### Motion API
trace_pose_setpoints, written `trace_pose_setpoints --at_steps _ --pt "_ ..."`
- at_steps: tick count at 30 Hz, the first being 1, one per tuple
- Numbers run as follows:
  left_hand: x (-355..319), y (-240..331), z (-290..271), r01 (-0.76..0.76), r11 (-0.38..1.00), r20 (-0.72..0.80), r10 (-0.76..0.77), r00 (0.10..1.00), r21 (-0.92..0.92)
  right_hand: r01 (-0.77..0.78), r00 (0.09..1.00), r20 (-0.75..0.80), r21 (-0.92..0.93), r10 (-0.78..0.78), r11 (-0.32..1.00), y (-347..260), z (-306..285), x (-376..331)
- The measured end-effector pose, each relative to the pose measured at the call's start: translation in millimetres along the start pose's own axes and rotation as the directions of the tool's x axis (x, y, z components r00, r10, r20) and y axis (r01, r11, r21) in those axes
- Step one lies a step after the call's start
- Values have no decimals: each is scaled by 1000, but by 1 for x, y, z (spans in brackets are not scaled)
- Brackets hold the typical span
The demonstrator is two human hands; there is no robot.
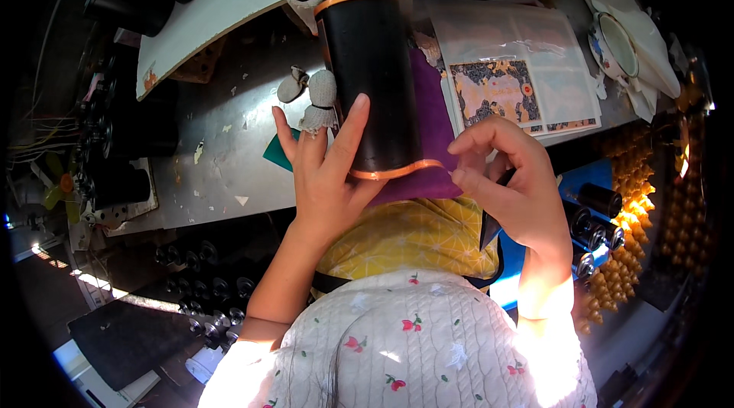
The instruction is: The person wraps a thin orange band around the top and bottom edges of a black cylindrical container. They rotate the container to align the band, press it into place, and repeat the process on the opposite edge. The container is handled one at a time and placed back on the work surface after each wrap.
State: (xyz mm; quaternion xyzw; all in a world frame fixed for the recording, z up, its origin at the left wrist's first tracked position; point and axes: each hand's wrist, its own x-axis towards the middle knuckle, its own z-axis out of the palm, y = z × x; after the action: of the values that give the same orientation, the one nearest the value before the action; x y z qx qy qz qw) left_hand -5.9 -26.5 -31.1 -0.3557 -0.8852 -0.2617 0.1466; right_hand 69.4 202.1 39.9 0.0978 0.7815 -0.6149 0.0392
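Note:
A black cylinder (376, 79) with copper-coloured bands at both ends stands tilted in front of me. My left hand (321, 171) is spread at its lower left, with the index finger lying along the black side and the thumb partly hidden behind the lower end. One finger wears a grey cloth finger cover (321, 91). The lower copper-coloured strip (397, 172) lifts off the cylinder's right edge. Its free end runs to the curled fingertips of my right hand (505, 175). Purple cloth (430, 113) lies behind and beneath the cylinder.
Clear sleeves with a patterned print (497, 93) lie on the metal table (222, 186). A tape roll (614, 45) sits at the far right. More black cylinders (126, 129) stand at the left, and others (592, 217) lie at the right by gold spiky foam (612, 289).

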Motion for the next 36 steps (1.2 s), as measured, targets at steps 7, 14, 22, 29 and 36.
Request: trace_pose_setpoints --at_steps 7,14,22,29,36 --pt "-17 -4 2 36 999 33 -35 999 -27 134 991 43 -293 -127 947 1 -13 -2" --pt "-59 9 7 163 974 88 -151 985 -155 69 996 58 -163 -61 984 9 -8 1" --pt "-77 17 7 129 979 137 -107 985 -158 175 984 38 44 -176 984 -15 5 0" --pt "-80 16 11 133 982 149 -112 982 -137 -63 997 50 187 54 980 27 3 0" --pt "-79 21 13 95 984 103 -79 992 -154 -171 981 159 470 108 866 41 2 6"
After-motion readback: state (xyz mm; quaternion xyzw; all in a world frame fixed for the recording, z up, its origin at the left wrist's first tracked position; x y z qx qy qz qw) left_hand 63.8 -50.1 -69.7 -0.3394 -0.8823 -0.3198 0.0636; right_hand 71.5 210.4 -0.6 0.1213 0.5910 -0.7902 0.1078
